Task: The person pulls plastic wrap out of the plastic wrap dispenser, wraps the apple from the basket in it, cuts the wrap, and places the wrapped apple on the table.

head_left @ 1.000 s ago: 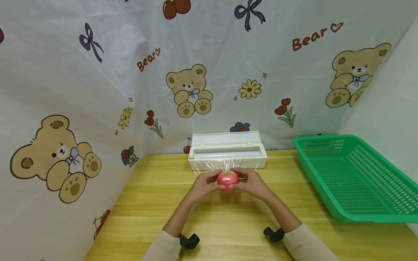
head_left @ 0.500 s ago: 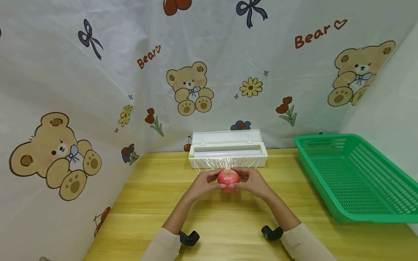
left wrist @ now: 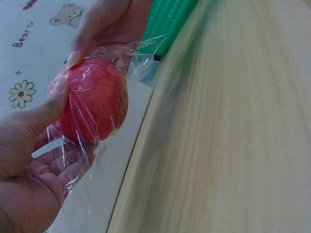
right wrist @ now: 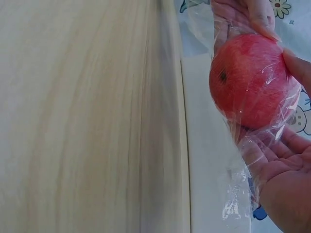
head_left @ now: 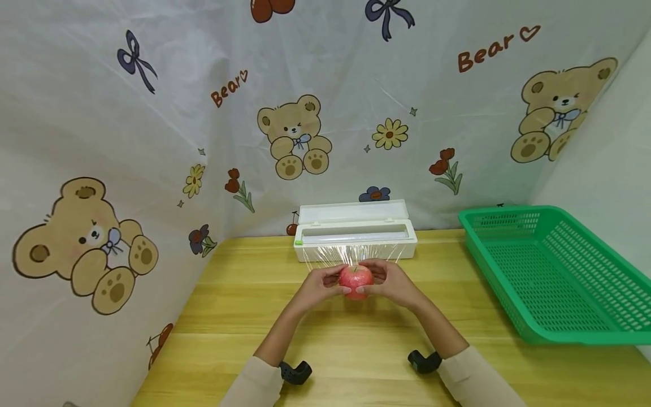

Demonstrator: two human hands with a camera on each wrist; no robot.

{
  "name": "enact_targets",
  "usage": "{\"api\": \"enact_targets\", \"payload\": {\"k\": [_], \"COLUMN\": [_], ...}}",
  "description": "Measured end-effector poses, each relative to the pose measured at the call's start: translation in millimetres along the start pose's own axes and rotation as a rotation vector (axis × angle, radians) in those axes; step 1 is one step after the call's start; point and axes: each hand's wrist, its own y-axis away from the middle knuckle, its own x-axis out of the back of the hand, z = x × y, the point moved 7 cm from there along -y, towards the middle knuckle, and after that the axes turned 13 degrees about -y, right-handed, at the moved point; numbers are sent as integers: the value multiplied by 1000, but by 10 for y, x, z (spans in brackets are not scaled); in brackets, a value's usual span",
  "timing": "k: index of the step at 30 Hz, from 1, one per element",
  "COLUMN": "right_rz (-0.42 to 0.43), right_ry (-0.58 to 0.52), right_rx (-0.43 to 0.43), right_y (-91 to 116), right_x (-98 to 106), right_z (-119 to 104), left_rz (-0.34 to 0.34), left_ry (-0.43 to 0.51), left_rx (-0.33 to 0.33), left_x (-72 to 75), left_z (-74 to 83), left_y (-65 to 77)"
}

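Note:
A red apple (head_left: 356, 281) is held off the table between both hands, in front of a white cling film box. My left hand (head_left: 319, 287) grips its left side, thumb on the near face and fingers behind. On the opposite side my right hand (head_left: 389, 284) grips it the same way. Clear cling film (left wrist: 77, 160) covers the apple and hangs in loose folds past the fingers, plain in both wrist views. From the apple the film stretches in creases back to the white box (head_left: 356, 252), whose lid (head_left: 353, 212) stands raised with a roll inside.
A green plastic basket (head_left: 534, 330) stands on the right of the wooden table (head_left: 244, 328). Behind the box hangs a white cloth (head_left: 346, 68) printed with bears, bows and flowers. A black device (head_left: 296, 373) sits at the left wrist, another (head_left: 424, 362) at the right.
Both hands keep their grip on the apple and barely move. The whole head view shifts slightly; box and basket stay in place.

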Motion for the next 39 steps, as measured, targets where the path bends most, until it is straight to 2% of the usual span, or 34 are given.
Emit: {"api": "enact_targets", "payload": {"k": [4,10,12,17,25,28,35,39], "right_rz": [16,18,21,15,14,26,20,24], "right_ry": [-10,-12,-1,28,59,62,48,30], "right_rx": [-14,-52,-59,-58,-65,-81,-86,-92], "right_y": [9,22,30,48,56,58,63,61], "right_x": [9,8,11,2,11,17,15,25], "right_z": [11,33,28,9,27,47,70,79], "left_rz": [-15,-52,-44,27,62,57,44,73], "left_ry": [2,-2,-33,-152,-265,-283,-309,-342], "left_rx": [12,-7,-4,-7,-167,-191,-200,-273], "left_x": [0,-7,10,92,118,116,121,127], "left_z": [13,26,22,6,137,155,182,249], "left_y": [9,15,23,37,39,43,69,82]}}
